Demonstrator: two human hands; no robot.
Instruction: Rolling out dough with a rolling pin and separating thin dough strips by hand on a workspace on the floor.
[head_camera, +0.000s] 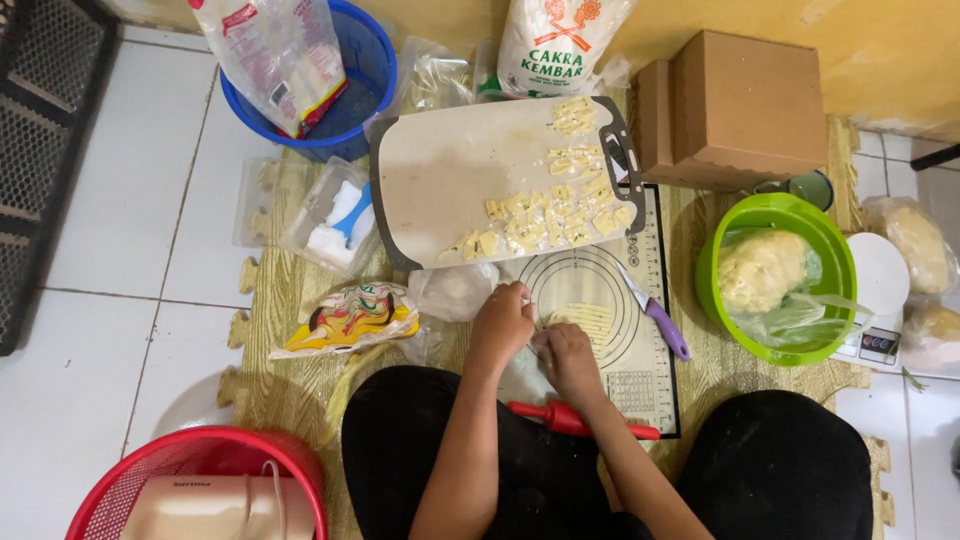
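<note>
Your two hands meet over the near-left edge of the baking mat (640, 300), with the cut dough strips (585, 318) lying just to the right of your right hand (568, 362) — their long axes run left to right, across you. Your right hand is the nearer one; your left hand (502, 322) sits curled beside it, fingers pinched narrow on something small — I cannot tell what.
</note>
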